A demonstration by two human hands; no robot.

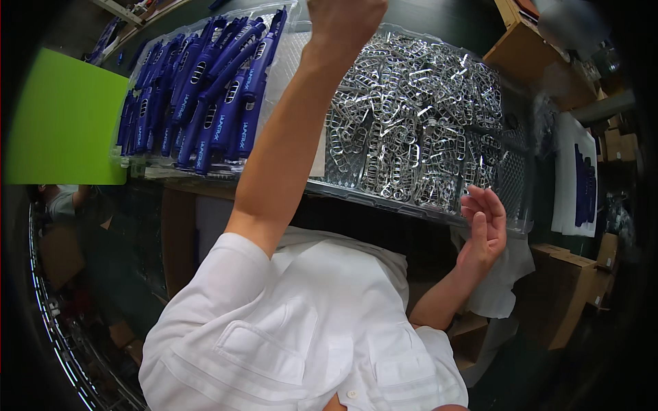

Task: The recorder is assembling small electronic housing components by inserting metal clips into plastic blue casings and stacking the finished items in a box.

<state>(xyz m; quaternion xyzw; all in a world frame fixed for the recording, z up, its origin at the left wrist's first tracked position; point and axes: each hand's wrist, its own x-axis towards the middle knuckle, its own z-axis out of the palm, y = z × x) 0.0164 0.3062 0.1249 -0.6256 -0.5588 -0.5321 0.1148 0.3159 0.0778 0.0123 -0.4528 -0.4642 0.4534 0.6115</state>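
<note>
My left arm reaches across to the far side, and my left hand [347, 22] is cut off by the top edge, its fingers hidden. It lies just beyond the far edge of a clear plastic tray [510, 179] full of small shiny metal pieces [391, 116], loop-shaped with slots, heaped in rows. At the near right corner of this tray is my right hand [485, 229], palm turned inward. Its fingers are loosely curved and apart from the thumb, with nothing visible in them.
Left of the metal pieces, another clear tray [147, 163] holds many long blue plastic parts [205, 96] with silver slotted inserts. A bright green board [65, 120] stands at far left. Cardboard boxes [558, 291] are at right, near a white sheet [567, 171] with blue parts on it.
</note>
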